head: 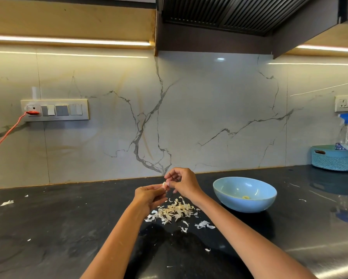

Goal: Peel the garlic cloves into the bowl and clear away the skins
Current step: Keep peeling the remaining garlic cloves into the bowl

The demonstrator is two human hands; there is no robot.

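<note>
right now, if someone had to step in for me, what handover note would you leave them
Left hand: pinches a garlic clove at its fingertips, raised above the counter.
Right hand: fingertips on the same clove, working at it.
Blue bowl: on the counter to the right of the hands; a small yellowish piece shows inside, too small to identify.
Skins: one loose pile under the hands, stray flakes scattered to the left and front.
Done: a pile of skins is already off.
Left: finish this clove, drop it in the bowl, then gather every skin.

bowl [244, 193], right of the hands: glossy, smooth, ceramic-looking
skins [174, 212], below the hands: papery, dry
countertop [58, 218]: polished dark stone
</note>
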